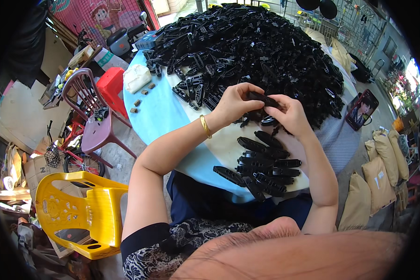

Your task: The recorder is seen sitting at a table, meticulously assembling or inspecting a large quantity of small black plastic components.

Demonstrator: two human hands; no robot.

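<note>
Two bare hands meet above the middle of a round desk (158, 114) and together pinch one black plastic piece (262, 98). The left hand (233, 105), with a gold bangle (205, 126) on its wrist, closes on the piece's left end; the right hand (290, 113) closes on its right end. The piece is long, narrow and dark, with rounded ends, and is held roughly level just over the desk.

Near the desk's front edge, just below the hands, lies a small stack of similar black pieces (261, 170), laid side by side and overlapping. Across the far half of the desk spreads a large heap of black plastic parts (256, 46), reaching the far edge. The desk top is pale blue at its left edge and whitish near the middle. A white cloth bundle (136, 77) and a few small brown blocks (140, 100) sit near the left edge.

Around the desk, a maroon plastic chair (93, 121) and a red stool (111, 84) stand to the left, with a yellow plastic chair (79, 210) nearer the person. Tan sacks (378, 177) lie on the floor to the right.

Fingers cover much of the held piece, so its exact shape is hard to make out; it may be two parts pressed together. The picture's rim is dark and bent.
</note>
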